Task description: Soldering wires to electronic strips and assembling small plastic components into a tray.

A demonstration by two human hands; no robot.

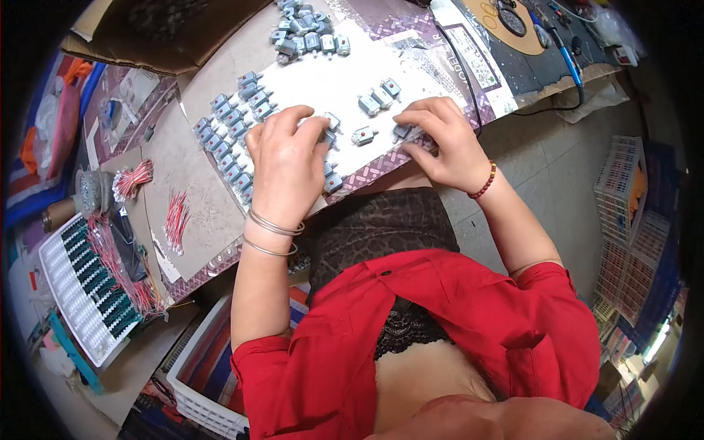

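Small grey electric motors [368, 105], several with a red dot on the end, are spread over a white sheet [308, 82] on the workbench. My left hand [286, 154] is curled with thumb and index finger at a small motor [330, 136] near the middle; its underside is hidden. At the right, my right hand [446, 139] pinches another small motor [402, 130] between thumb and fingers, partly covering it. A single motor [362, 136] lies between the hands. Rows of motors [224, 125] stand left of my left hand.
A heap of motors [311, 33] lies at the back. Bundles of red-and-white wires [176, 222] rest at the left, near a white tray of dark green parts [92, 286]. An open cardboard box [81, 44] stands back left. A blue soldering iron [568, 62] lies back right.
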